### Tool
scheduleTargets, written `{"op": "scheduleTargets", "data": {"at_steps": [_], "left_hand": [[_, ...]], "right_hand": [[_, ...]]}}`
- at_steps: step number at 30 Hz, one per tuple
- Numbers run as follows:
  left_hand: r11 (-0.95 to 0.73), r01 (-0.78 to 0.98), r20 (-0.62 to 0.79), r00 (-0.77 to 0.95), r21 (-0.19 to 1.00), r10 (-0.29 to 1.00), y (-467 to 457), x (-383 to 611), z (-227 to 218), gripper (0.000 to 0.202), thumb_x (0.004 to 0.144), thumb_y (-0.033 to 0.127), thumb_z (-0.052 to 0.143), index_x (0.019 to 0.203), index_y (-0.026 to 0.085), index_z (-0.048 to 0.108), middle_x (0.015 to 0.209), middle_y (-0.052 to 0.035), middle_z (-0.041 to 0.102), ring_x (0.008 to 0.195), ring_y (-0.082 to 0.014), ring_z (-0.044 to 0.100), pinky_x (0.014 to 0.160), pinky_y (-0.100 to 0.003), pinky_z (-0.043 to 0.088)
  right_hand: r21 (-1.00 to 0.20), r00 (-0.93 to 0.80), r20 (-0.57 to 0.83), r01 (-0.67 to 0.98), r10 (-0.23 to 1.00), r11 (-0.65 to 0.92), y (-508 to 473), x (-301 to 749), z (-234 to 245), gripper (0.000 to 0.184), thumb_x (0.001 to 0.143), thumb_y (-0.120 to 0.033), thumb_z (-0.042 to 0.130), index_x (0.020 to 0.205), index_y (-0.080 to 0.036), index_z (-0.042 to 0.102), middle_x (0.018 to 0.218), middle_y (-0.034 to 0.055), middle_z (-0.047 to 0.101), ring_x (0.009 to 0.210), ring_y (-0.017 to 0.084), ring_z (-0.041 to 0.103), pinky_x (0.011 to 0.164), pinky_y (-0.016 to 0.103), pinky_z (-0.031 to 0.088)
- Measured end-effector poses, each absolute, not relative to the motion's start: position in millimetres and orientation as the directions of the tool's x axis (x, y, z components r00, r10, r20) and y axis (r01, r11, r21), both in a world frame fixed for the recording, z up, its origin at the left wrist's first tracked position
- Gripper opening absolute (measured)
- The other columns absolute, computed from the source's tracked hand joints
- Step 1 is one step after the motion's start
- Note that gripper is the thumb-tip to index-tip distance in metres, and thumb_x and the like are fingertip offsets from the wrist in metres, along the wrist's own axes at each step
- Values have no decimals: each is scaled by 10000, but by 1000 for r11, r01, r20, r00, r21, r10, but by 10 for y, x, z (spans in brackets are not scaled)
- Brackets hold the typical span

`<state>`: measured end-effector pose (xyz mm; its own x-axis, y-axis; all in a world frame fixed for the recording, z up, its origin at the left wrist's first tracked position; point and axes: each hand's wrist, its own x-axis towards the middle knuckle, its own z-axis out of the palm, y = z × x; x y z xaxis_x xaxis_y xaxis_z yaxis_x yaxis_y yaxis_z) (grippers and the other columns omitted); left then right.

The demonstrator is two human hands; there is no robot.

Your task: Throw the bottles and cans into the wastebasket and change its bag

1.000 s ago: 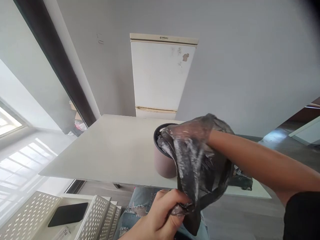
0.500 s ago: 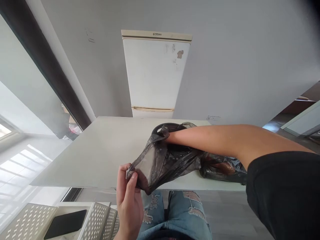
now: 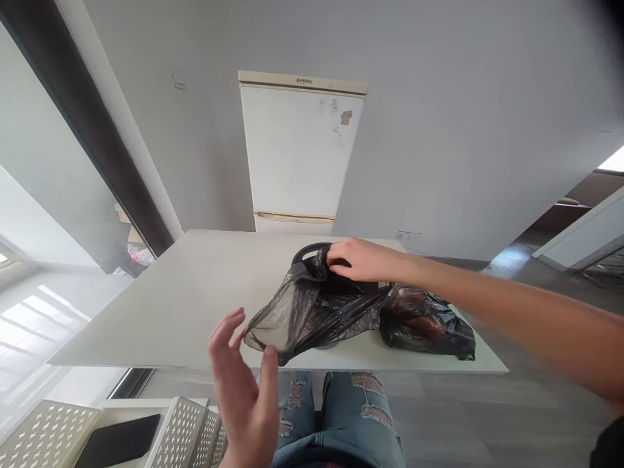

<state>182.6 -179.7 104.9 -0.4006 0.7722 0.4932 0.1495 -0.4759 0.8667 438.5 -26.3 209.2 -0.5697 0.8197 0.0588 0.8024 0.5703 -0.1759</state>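
Note:
A thin black plastic bag (image 3: pixel 312 318) lies crumpled over the white table, its loose corner spread toward me. Behind it shows the curved black rim (image 3: pixel 303 252) of a round object, mostly covered by the bag. My right hand (image 3: pixel 361 259) is at that rim, its fingers closed on a bunched edge of the plastic. Beside the bag's near left corner, my left hand (image 3: pixel 246 390) has its thumb and fingers spread, with no plastic pinched between them. To the right sits another black plastic bag (image 3: pixel 426 325) with reddish-brown contents that I cannot make out.
The white table (image 3: pixel 195 305) ends just before my knees in ripped jeans (image 3: pixel 341 416). A white fridge (image 3: pixel 299 149) stands against the grey wall behind it. At the lower left are perforated baskets (image 3: pixel 178 432) and a flat black object (image 3: pixel 119 441).
My left hand has let go of the bag's corner and opened. My right hand has come out of the bag and now grips its edge by the rim.

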Motion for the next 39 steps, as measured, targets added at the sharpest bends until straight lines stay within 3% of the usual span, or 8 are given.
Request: {"op": "scheduleTargets", "data": {"at_steps": [4, 8, 13, 20, 24, 28, 30, 39], "left_hand": [[-677, 413, 780, -161, 609, 604, -1936, 1927, 1138, 483, 876, 142, 639, 1341, 276, 639, 1425, -119, 597, 1353, -344, 569, 1124, -578, 490], [-700, 489, 739, 151, 521, 656, -1690, 2056, 1122, 534, 949, 130, 551, 1464, 270, 578, 1522, -126, 578, 1441, -335, 520, 1156, -576, 483], [-561, 563, 610, 123, 607, 783, -1218, 2131, 1000, 467, 1057, 252, 477, 1519, 273, 539, 1602, -102, 516, 1501, -299, 464, 1219, -547, 431], [-448, 373, 464, 53, 812, 884, -904, 2099, 951, 535, 1097, 446, 394, 1588, 246, 467, 1641, -76, 488, 1548, -249, 417, 1278, -431, 362], [-396, 383, 406, 59, 834, 912, -748, 2086, 857, 536, 1104, 501, 305, 1475, 222, 574, 1491, -107, 624, 1412, -264, 563, 1158, -403, 461], [-351, 515, 364, 80, 782, 928, -698, 2045, 733, 536, 1102, 487, 247, 928, 200, 666, 1023, -100, 699, 907, -229, 677, 818, -348, 520], [-330, 559, 350, 75, 761, 934, -702, 2018, 678, 474, 1088, 457, 299, 767, 216, 553, 878, -68, 637, 761, -203, 622, 716, -326, 474], [-315, 613, 302, 128, 725, 945, -745, 1861, 499, 419, 1042, 436, 383, 672, 241, 408, 631, -9, 536, 588, -174, 475, 597, -306, 340]], "right_hand": [[-168, -463, 366, 820, 807, 547, -584, 4658, 2053, 260, 1000, -228, 520, 981, -204, 777, 1239, 99, 733, 1110, 265, 669, 963, 396, 531], [-171, -331, 394, 890, 857, 423, -517, 4822, 1910, 325, 1002, -305, 536, 882, -213, 823, 1373, 126, 668, 1257, 342, 595, 1036, 492, 505], [-364, -225, 297, 872, 928, 328, -213, 4924, 1812, 320, 1004, -339, 543, 1018, -218, 838, 1229, 92, 755, 1079, 293, 700, 978, 431, 537], [-614, -48, 310, 752, 950, 238, 109, 4910, 1721, 231, 913, -307, 649, 1010, -206, 832, 1097, 64, 803, 1018, 245, 724, 948, 341, 548], [-787, 27, 58, 616, 998, 29, 299, 4911, 1623, 201, 814, -263, 730, 974, -198, 834, 984, 63, 799, 808, 189, 695, 687, 263, 533], [-846, -27, -257, 489, 966, -211, 372, 4996, 1521, 155, 738, -298, 775, 729, -147, 739, 597, 31, 643, 475, 108, 489, 446, 238, 352], [-856, -43, -310, 447, 950, -259, 355, 5060, 1483, 188, 703, -307, 782, 687, -154, 675, 565, 14, 594, 446, 88, 441, 421, 226, 307], [-883, -31, -376, 313, 926, -348, 30, 5334, 1382, 321, 674, -359, 779, 668, -193, 505, 528, -42, 430, 453, 64, 328, 406, 206, 202]]}}
